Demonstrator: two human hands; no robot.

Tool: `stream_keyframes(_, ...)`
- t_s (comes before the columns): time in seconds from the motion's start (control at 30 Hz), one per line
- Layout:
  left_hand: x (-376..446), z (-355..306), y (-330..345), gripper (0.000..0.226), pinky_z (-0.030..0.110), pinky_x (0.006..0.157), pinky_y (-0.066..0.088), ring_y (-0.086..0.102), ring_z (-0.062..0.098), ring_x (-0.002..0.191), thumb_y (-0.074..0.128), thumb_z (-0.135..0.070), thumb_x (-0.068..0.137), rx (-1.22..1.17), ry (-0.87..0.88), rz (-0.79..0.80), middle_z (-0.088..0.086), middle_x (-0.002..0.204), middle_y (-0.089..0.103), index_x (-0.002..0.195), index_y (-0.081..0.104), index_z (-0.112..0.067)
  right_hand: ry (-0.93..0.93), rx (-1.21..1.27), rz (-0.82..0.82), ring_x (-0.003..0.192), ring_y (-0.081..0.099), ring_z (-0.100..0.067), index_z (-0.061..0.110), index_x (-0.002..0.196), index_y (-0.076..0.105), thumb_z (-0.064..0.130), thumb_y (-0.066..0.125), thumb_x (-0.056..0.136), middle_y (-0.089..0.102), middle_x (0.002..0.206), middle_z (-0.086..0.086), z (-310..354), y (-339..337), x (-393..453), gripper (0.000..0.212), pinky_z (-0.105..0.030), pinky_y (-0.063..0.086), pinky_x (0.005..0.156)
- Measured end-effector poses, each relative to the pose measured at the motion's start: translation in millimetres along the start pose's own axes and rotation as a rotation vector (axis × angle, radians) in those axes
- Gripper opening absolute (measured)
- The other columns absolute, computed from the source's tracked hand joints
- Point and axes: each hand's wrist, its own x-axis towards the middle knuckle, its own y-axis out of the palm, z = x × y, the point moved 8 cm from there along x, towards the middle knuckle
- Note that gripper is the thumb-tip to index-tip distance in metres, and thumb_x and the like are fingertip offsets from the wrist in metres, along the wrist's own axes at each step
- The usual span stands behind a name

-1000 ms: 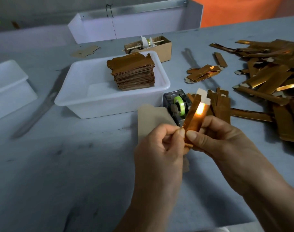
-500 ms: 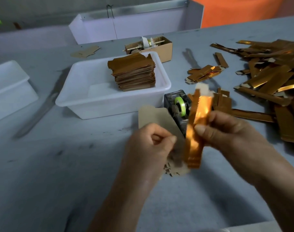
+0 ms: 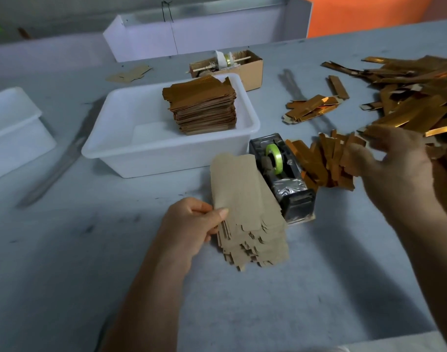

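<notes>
Blank stack (image 3: 247, 212) sits just left of the dispenser (image 3: 280, 174), long axis running away from the person, parallel to it. The left hand (image 3: 191, 224) pinches its left edge, so it is nearer. The right hand (image 3: 395, 166), blurred, fingers loosely spread and holding nothing, is over the gold strips (image 3: 324, 161) just right of the dispenser. Half a second ago it pinched a gold strip in front of the dispenser; that's gone now.

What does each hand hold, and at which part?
The left hand pinches the stack of flat beige cardboard cut-outs at its left edge, thumb on top. The right hand, over shiny gold card strips, is blurred: cannot tell.
</notes>
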Motion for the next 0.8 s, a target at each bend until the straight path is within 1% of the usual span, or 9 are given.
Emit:
stream_keyframes(0.1,4.3,-1.9,1.4,0.01,0.016,0.045,0.044,0.058,-0.001,0.046,0.074,-0.015,0.082,-0.066,-0.023,0.033,-0.004,0.058,0.066,0.085,0.066,-0.01,-0.19,0.075,0.046,0.099,0.045,-0.006,0.02,0.121,0.054,0.032,0.054,0.09,0.046,0.127,-0.003,40.9,3.3,-41.5,0.034,-0.009,0.036,0.072)
stream_keyframes(0.2,4.6,-4.1,-1.0,0.007,0.023,0.056,0.043,0.059,0.008,0.06,0.07,-0.01,0.084,-0.134,-0.036,0.042,-0.002,0.067,0.067,0.088,0.066,-0.015,-0.228,0.185,0.155,0.086,0.047,0.008,0.024,0.118,0.056,0.03,0.057,0.089,0.047,0.116,0.009,62.7,11.0,-67.5,0.03,0.005,0.036,0.064)
stream_keyframes(0.27,1.6,-6.6,-4.0,0.009,0.025,0.06,0.045,0.057,0.011,0.062,0.066,-0.005,0.086,-0.241,-0.025,0.063,-0.001,0.068,0.067,0.09,0.069,-0.013,-0.226,0.203,0.174,0.087,0.049,0.008,0.026,0.118,0.056,0.031,0.056,0.088,0.049,0.114,0.012,69.3,8.7,-76.9,0.03,0.001,0.038,0.063)
stream_keyframes(0.37,-10.7,-17.9,-3.7,0.009,0.02,0.058,0.055,0.069,0.01,0.065,0.062,-0.001,0.084,-0.545,-0.016,0.167,0.004,0.074,0.074,0.09,0.068,-0.003,-0.188,0.272,0.173,0.091,0.054,0.006,0.03,0.118,0.056,0.039,0.054,0.084,0.056,0.112,0.016,72.0,-2.4,-83.0,0.035,-0.002,0.039,0.064)
stream_keyframes(0.47,-30.3,-33.9,11.2,0.027,0.021,0.059,0.057,0.073,0.018,0.073,0.064,-0.006,0.07,-0.714,-0.011,0.364,0.016,0.088,0.074,0.095,0.066,0.003,0.044,0.585,0.378,0.091,0.06,0.01,0.038,0.111,0.059,0.053,0.054,0.072,0.066,0.097,0.022,69.7,5.5,-90.3,0.043,-0.001,0.044,0.06)
stream_keyframes(0.57,-45.5,-40.2,29.5,0.03,0.023,0.06,0.058,0.073,0.02,0.074,0.064,-0.006,0.064,-0.685,0.014,0.451,0.018,0.086,0.073,0.092,0.065,0.005,0.276,0.902,0.646,0.086,0.067,0.0,0.03,0.103,0.064,0.043,0.06,0.069,0.072,0.091,0.016,73.9,27.1,-106.3,0.037,-0.015,0.053,0.064)
stream_keyframes(0.63,-48.9,-40.7,35.1,0.032,0.025,0.063,0.059,0.073,0.023,0.078,0.065,-0.009,0.063,-0.636,0.034,0.443,0.019,0.089,0.073,0.092,0.065,0.004,0.329,0.963,0.658,0.087,0.069,-0.008,0.023,0.102,0.067,0.033,0.061,0.069,0.073,0.093,0.008,71.1,32.7,-108.6,0.035,-0.027,0.052,0.075)
stream_keyframes(0.7,-47.9,-41.4,34.7,0.039,0.029,0.069,0.06,0.073,0.025,0.085,0.071,-0.015,0.062,-0.542,0.08,0.411,0.017,0.094,0.074,0.098,0.066,0.0,0.35,0.967,0.644,0.085,0.069,-0.008,0.023,0.098,0.068,0.029,0.061,0.068,0.073,0.092,0.007,67.6,34.3,-109.2,0.032,-0.029,0.05,0.075)
stream_keyframes(0.8,-44.4,-44.7,30.4,0.044,0.042,0.08,0.058,0.072,0.027,0.088,0.086,-0.025,0.06,-0.408,0.15,0.32,0.009,0.092,0.076,0.097,0.068,-0.01,0.348,0.987,0.689,0.083,0.07,-0.01,0.025,0.091,0.072,0.028,0.061,0.067,0.074,0.091,0.004,69.2,37.1,-114.1,0.027,-0.029,0.05,0.074)
